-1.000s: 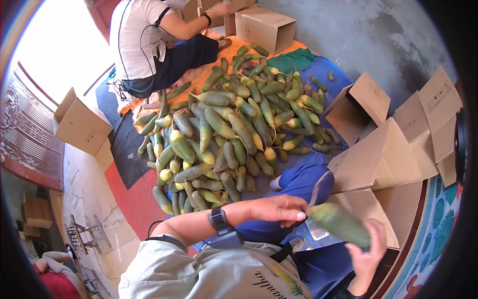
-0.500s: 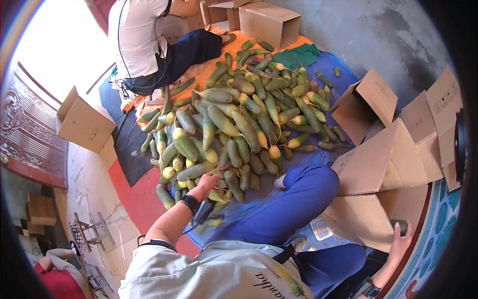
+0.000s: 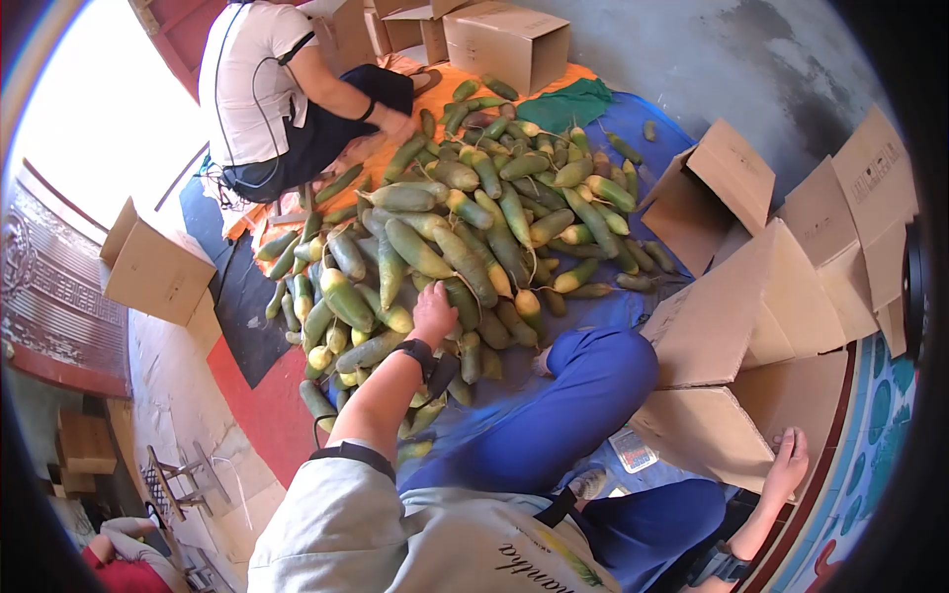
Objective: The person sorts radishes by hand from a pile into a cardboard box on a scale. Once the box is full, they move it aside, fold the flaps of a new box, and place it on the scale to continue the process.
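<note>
A large heap of long green radishes (image 3: 415,247), some with yellow-green ends, lies on the sheets before my crossed legs. My left hand (image 3: 433,314) rests on the near side of this heap, fingers stretched over the radishes, touching one of them. No radish is lifted in it. At the lower right, my right hand (image 3: 788,463) is at the rim of an open cardboard box (image 3: 707,435). Its fingers point up and hold nothing that I can see. The inside of the box is mostly hidden by its flaps.
Another person (image 3: 287,99) sits at the far left of the heap. More cardboard boxes (image 3: 509,44) stand behind it, and an open box (image 3: 712,193) sits to the right. A small printed packet (image 3: 633,450) lies by my leg. A wooden stool (image 3: 183,474) is at left.
My left hand has moved up and right across the heap. The radish that was in my right hand at the box is out of sight, and those fingers have let go.
</note>
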The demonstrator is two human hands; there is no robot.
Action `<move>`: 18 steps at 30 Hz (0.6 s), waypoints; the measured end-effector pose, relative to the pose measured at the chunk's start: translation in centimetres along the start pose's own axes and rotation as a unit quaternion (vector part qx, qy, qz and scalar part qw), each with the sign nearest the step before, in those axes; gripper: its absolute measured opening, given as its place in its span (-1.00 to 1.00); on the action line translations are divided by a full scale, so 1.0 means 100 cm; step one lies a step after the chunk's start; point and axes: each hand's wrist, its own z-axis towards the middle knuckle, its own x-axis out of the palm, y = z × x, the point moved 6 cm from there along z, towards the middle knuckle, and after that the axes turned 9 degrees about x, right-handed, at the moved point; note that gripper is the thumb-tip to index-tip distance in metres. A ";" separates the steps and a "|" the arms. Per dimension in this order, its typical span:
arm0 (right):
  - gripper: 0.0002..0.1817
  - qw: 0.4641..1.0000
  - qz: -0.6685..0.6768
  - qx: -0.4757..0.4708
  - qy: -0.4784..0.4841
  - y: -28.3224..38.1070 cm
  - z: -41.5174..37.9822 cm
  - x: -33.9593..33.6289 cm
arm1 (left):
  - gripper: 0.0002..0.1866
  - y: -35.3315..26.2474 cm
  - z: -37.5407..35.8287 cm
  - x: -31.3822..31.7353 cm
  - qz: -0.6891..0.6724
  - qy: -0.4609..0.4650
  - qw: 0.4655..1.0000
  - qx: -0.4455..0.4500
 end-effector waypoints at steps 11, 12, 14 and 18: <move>-0.68 0.999 -0.021 -0.015 -0.028 0.015 -0.006 0.000 | -0.80 -0.007 -0.004 0.005 0.287 0.118 0.940 0.141; -0.68 0.999 -0.019 -0.014 -0.029 0.016 -0.006 0.000 | -0.79 -0.006 -0.006 0.007 0.297 0.116 0.935 0.154; -0.67 0.999 -0.035 -0.008 -0.038 0.020 -0.009 0.000 | -0.77 -0.013 -0.017 0.002 0.312 0.120 0.923 0.190; -0.67 0.998 -0.035 -0.022 -0.045 0.020 -0.011 -0.001 | -0.57 -0.004 -0.038 0.005 0.236 0.175 0.934 0.201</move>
